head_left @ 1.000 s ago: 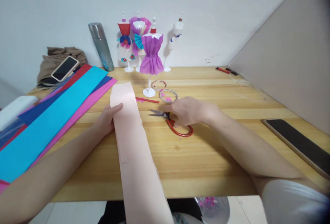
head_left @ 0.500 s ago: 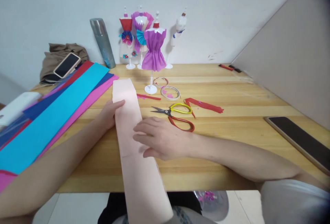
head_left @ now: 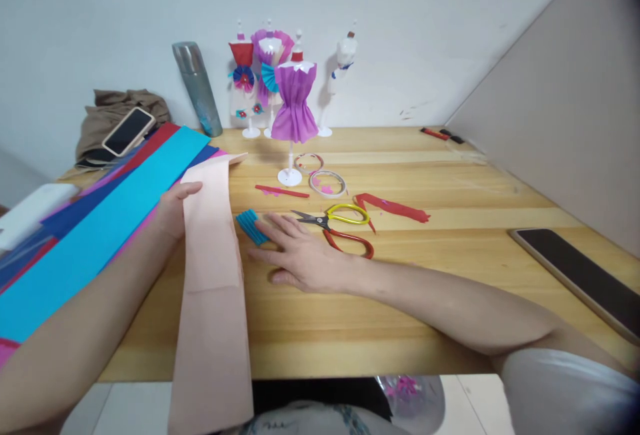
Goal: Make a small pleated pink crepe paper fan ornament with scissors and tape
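My left hand point(head_left: 175, 209) grips the upper part of a long pale pink strip of crepe paper point(head_left: 213, 308), thumb on top. The strip hangs over the table's front edge, and its far end bends to the right. My right hand point(head_left: 307, 258) is spread palm down over the table with nothing held. Its fingertips reach a small pleated piece of turquoise paper point(head_left: 251, 227); whether they press on it I cannot tell. Just beyond that hand lie scissors point(head_left: 324, 221) with one yellow and one red handle, blades apart.
Coloured paper sheets point(head_left: 125, 218) are stacked on the left. A purple-dressed mini mannequin point(head_left: 296, 105) stands mid-table, with several others behind it. Tape rolls point(head_left: 327, 183), a red paper scrap point(head_left: 400, 209), a steel flask point(head_left: 197, 88) and a dark phone point(head_left: 580, 275) lie or stand around.
My left hand has moved the pink strip to the left. This uncovers the turquoise pleated piece beside my right hand, which now rests off the strip.
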Available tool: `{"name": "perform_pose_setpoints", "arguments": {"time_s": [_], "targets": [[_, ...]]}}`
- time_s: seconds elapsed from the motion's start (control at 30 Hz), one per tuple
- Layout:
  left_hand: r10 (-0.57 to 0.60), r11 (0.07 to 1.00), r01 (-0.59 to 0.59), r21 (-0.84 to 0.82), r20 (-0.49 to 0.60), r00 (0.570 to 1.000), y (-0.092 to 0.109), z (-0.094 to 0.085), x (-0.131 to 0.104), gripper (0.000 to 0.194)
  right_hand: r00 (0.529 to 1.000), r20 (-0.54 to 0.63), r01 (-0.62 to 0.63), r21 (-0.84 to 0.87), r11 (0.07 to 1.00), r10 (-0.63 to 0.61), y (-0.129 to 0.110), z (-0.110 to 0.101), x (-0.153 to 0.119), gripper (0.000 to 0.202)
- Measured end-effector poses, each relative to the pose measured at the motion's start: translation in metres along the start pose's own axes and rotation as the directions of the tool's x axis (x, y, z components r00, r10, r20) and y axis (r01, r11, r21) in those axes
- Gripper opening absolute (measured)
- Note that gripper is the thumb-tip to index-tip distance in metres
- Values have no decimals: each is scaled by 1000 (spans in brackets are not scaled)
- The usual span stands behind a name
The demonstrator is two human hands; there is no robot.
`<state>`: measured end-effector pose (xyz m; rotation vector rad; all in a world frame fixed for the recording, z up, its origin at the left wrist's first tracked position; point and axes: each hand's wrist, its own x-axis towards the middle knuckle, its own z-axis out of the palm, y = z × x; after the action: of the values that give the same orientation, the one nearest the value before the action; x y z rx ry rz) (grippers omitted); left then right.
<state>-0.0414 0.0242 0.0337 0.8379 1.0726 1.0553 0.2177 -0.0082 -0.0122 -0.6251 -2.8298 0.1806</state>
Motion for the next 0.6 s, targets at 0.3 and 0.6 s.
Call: {"name": "perform_pose_setpoints", "arguments": {"time_s": [0.3,0.6], "targets": [[-127,992,126,-17,-61,990,-6,-5,6,38,997,-12,-77,-84,994,76,-2,-1,10,54],[-65,998,66,18,-75,995,-13,-14,12,28,988,-103,-125,-82,989,116,5,-7,8,45]]}}
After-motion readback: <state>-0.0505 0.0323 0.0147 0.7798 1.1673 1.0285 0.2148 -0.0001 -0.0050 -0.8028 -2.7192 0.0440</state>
